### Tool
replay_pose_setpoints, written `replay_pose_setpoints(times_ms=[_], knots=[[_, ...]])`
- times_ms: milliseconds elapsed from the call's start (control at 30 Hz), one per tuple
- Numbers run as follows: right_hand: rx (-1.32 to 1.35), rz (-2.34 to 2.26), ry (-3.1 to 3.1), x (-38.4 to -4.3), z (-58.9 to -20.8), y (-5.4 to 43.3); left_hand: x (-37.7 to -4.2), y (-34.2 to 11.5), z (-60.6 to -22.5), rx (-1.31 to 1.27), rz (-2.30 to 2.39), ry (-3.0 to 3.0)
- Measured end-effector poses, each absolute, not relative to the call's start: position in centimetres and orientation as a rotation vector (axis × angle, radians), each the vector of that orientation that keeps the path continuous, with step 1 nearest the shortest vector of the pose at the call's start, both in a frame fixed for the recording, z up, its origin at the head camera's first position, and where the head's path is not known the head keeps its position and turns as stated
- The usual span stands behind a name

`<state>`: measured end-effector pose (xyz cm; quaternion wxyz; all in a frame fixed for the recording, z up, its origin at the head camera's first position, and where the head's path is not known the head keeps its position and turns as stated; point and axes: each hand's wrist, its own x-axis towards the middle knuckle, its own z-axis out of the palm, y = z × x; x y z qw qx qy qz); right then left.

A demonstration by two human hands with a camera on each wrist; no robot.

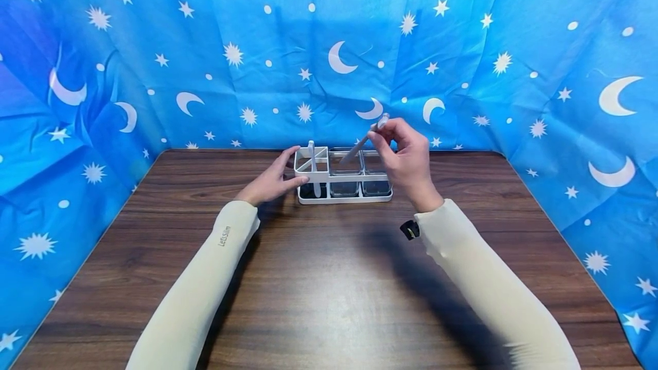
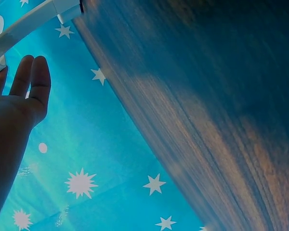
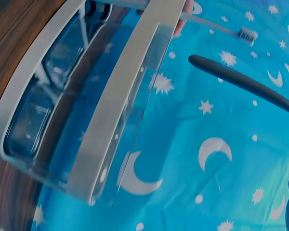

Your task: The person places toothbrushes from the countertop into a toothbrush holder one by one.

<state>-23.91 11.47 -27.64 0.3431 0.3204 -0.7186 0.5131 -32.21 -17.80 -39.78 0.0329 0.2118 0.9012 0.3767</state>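
Head view: right fingers [image 1: 382, 144] pinch tilted toothbrush [image 1: 354, 150] near middle cup [image 1: 345, 189]; left fingers [image 1: 296, 182], spread wide, touch holder [image 1: 349, 178]; upright lowering advised.

There were two hands [image 1: 272, 180] [image 1: 409, 156], one left and one right; two pale sleeves [image 1: 197, 284] [image 1: 485, 278]; two toothbrushes [image 1: 312, 159] [image 1: 356, 149]; two clear cups [image 1: 344, 189] [image 1: 377, 188]; one white rack [image 1: 320, 177]; one wooden tabletop [image 1: 329, 278]; and one small black object [image 1: 409, 229].
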Motion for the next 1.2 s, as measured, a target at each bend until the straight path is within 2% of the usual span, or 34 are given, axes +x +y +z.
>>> replay_pose_setpoints(times_ms=[467,767,1200], knots=[[0.882,1.337,-1.899,-24.8,-28.4,8.9,-32.4,-17.8,-40.0,0.684,1.155,2.793],[0.869,1.314,-1.961,-28.0,-31.1,8.4,-32.3,-17.6,-40.0,0.666,1.169,2.781],[0.856,1.282,-2.102,-28.7,-32.6,7.5,-32.3,-17.5,-40.0,0.665,1.192,2.781]])
